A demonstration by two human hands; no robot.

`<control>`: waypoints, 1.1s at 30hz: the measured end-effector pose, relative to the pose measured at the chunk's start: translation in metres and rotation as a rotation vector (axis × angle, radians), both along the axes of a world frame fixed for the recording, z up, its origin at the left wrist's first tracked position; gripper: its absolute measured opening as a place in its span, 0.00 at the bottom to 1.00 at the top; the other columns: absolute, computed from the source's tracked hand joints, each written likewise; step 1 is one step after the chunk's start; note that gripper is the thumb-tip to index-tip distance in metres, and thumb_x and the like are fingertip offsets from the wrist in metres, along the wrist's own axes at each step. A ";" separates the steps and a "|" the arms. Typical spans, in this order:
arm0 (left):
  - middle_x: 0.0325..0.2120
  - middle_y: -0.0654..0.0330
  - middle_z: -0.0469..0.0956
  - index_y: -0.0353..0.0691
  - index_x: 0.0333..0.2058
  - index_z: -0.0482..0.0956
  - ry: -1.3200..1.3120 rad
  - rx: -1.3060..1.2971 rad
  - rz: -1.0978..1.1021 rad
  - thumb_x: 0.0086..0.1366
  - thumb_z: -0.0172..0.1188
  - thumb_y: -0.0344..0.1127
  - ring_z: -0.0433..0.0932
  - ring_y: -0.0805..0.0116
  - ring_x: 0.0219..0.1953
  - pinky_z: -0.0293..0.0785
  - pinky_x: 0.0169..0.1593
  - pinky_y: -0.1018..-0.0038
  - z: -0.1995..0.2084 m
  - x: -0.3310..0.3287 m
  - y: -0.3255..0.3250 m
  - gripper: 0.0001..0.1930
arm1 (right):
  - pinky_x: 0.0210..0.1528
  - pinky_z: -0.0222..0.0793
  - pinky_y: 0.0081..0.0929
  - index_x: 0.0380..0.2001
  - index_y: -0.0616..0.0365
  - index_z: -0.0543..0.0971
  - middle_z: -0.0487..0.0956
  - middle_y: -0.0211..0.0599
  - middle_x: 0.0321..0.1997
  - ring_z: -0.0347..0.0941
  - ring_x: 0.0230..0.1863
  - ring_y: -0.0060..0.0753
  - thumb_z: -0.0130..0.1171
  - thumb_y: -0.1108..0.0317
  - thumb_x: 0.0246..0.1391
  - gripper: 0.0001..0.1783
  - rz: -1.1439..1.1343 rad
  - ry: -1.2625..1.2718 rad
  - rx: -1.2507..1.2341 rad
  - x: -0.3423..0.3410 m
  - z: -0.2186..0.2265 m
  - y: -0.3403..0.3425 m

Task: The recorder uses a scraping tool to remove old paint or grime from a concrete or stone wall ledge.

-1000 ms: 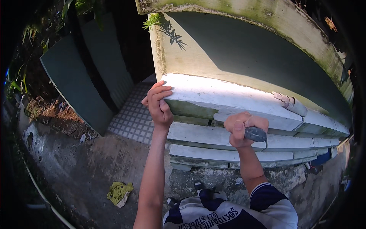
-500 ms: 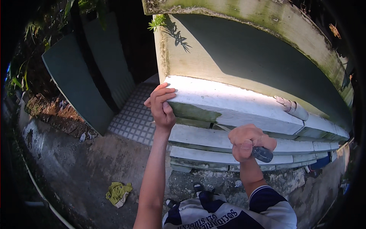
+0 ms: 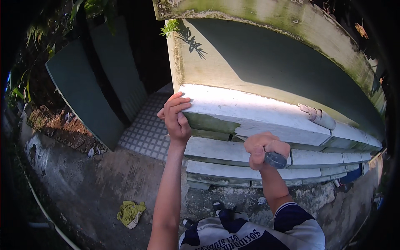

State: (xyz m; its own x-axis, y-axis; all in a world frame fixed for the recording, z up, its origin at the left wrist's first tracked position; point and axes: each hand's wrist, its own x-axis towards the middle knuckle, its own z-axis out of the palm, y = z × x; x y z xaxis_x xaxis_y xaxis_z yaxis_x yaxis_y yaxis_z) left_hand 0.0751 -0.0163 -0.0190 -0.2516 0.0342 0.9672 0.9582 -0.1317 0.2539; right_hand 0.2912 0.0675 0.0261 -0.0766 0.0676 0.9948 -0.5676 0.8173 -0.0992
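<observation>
A white-topped ledge (image 3: pixel 250 104) runs along the base of a pale wall. Its front face is green and stained at the left end and white further right. My left hand (image 3: pixel 176 118) rests at the ledge's left corner, fingers apart over the top edge. My right hand (image 3: pixel 264 149) is closed in a fist round a scraper (image 3: pixel 275 160), whose dark grey handle sticks out on the right. Only a sliver of its thin blade shows; its tip is against or close to the front face, near the border between green and white.
Below are white-topped steps (image 3: pixel 225 168). A rolled pale tube (image 3: pixel 321 118) lies on the ledge, and a small plant (image 3: pixel 169 28) grows from the wall's corner. A green panel (image 3: pixel 83 89) stands beside the tiled floor (image 3: pixel 143 131); a yellow-green cloth (image 3: pixel 131 213) lies on the concrete.
My right hand has moved a little left and up with the scraper, hiding more of the blade. My left hand stays at the ledge corner.
</observation>
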 end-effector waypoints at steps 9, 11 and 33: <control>0.40 0.66 0.80 0.44 0.34 0.76 -0.009 0.016 -0.015 0.64 0.43 0.33 0.73 0.67 0.55 0.54 0.54 0.72 0.004 0.004 0.001 0.11 | 0.19 0.70 0.23 0.15 0.55 0.59 0.71 0.33 0.14 0.68 0.12 0.26 0.56 0.79 0.49 0.18 0.229 -0.068 -0.072 0.007 0.003 0.001; 0.40 0.66 0.80 0.44 0.34 0.76 -0.004 0.017 -0.006 0.64 0.42 0.32 0.73 0.67 0.56 0.54 0.54 0.72 0.006 0.002 0.000 0.11 | 0.18 0.70 0.23 0.14 0.55 0.61 0.72 0.33 0.14 0.69 0.12 0.26 0.57 0.79 0.48 0.17 0.394 0.019 -0.104 0.007 0.002 0.001; 0.40 0.66 0.80 0.45 0.34 0.76 -0.013 0.023 -0.014 0.64 0.41 0.32 0.73 0.69 0.56 0.53 0.54 0.72 0.005 0.005 0.002 0.12 | 0.14 0.67 0.26 0.19 0.56 0.57 0.67 0.31 0.12 0.63 0.12 0.23 0.53 0.77 0.53 0.17 0.203 0.035 -0.254 0.001 0.021 -0.002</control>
